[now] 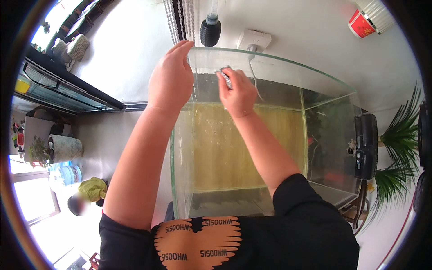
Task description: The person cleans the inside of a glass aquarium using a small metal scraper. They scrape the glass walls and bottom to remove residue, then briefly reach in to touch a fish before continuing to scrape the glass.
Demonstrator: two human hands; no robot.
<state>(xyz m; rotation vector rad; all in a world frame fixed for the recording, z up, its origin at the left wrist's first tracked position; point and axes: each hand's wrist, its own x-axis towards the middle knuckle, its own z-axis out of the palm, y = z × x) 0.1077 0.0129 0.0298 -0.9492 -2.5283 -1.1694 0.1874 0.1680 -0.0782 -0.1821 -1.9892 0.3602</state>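
A large glass fish tank (174,168) with a greenish rim stands before me, its floor a yellowish colour. My left hand (171,76) grips the rim at the tank's far left corner, fingers over the edge. Between the fingers and thumb of my right hand (238,91) is a grey metal scouring pad (226,78), partly hidden by the fingers. This hand is over the tank, near its far glass wall; whether the pad touches the glass, I cannot tell.
Beyond the far wall are a wall socket with a plugged-in white cable (253,76) and a black ribbed fitting (210,33). A black box-shaped device (366,146) sits at the right end, beside a spiky-leaved plant (400,135). At lower left, another person (91,190) is near water bottles (69,174).
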